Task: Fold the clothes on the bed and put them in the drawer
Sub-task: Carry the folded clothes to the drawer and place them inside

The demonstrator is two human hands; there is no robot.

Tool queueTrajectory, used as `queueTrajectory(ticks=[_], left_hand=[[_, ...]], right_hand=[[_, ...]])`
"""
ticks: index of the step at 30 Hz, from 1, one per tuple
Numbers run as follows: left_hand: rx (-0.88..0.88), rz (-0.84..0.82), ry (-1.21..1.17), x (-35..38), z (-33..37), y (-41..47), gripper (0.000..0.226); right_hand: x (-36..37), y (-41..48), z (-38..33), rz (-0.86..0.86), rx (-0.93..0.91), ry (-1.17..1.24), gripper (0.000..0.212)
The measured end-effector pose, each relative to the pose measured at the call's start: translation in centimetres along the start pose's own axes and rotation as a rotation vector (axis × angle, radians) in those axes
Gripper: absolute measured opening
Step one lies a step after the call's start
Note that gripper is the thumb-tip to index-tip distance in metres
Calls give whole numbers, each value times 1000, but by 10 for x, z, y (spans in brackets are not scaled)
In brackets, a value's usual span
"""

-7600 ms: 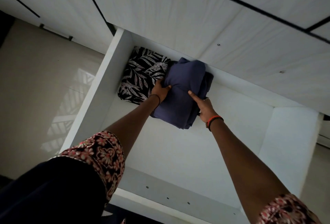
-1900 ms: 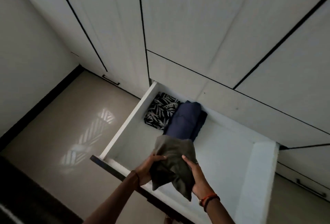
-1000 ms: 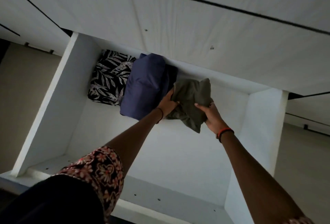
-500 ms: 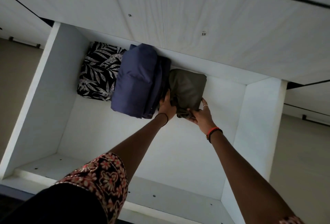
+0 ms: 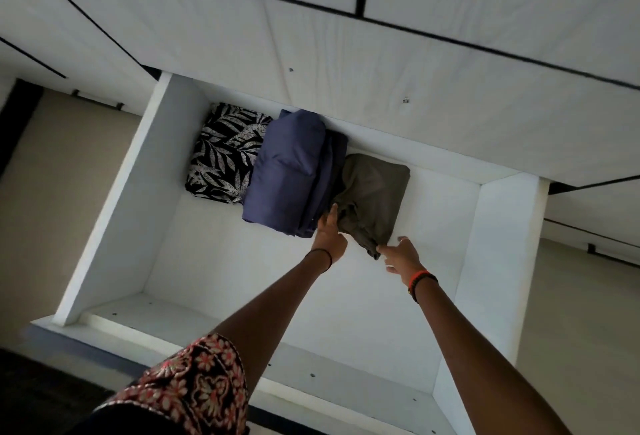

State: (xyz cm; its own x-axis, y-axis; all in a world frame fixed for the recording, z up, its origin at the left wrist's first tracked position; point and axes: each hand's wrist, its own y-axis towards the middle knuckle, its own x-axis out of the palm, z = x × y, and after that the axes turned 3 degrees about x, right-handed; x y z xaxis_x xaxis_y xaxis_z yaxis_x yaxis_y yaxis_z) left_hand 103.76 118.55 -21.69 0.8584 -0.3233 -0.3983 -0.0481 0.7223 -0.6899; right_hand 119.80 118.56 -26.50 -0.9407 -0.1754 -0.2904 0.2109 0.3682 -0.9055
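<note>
The white drawer stands pulled out below me. Three folded garments lie in a row along its back wall: a black-and-white leaf-print one at the left, a navy blue one in the middle and an olive green one at the right. My left hand reaches in with straight fingers that touch the seam between the navy and olive garments. My right hand hovers at the olive garment's near corner with fingers spread, its thumb just touching the cloth.
White wardrobe doors rise behind the drawer and overhang its back. Bare drawer floor lies in front of the garments and to the right of the olive one. Beige floor tiles flank both sides.
The olive garment now lies on the drawer floor beside the navy one. Both hands have loosened from it, and my right hand has drawn back toward me.
</note>
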Motion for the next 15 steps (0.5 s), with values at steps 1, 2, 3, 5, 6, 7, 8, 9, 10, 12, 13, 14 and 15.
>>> queueTrajectory(ticks=[1,2,3,5,6,7,8,9,10,12,13,14,15], left_hand=[[9,-3,-13,-2,-2,-10,69],[20,12,-23,-7,-4,-21,67],[29,32,-32,-11,-7,-33,63],[56,87,-79,-24,-12,-58,55],[60,97,-99,-27,-16,-70,52],[63,120,-113,-36,-22,-84,48],[51,136,-132,-43,-27,-98,45],[43,150,-145,-44,-33,-106,42],[28,178,-174,-50,-37,-117,40],[-16,266,-268,-68,-49,-143,39],[-35,306,-317,-75,-54,-154,40],[-62,361,-385,-86,-60,-168,42],[-83,416,-446,-95,-66,-180,44]], right_hand=[[1,-6,2,31,-1,-49,69],[4,-15,2,59,-15,-92,69],[7,-24,4,79,-32,-120,67],[18,-48,1,74,-77,-144,59],[25,-59,0,60,-87,-140,56],[35,-73,-2,38,-98,-136,55],[45,-89,-5,18,-105,-139,54],[53,-98,-4,4,-98,-132,53],[63,-112,-7,-11,-101,-135,51],[87,-145,-10,-79,-124,-143,50],[96,-158,-9,-106,-133,-142,50],[109,-175,-12,-137,-154,-170,49],[119,-189,-12,-161,-175,-192,49]])
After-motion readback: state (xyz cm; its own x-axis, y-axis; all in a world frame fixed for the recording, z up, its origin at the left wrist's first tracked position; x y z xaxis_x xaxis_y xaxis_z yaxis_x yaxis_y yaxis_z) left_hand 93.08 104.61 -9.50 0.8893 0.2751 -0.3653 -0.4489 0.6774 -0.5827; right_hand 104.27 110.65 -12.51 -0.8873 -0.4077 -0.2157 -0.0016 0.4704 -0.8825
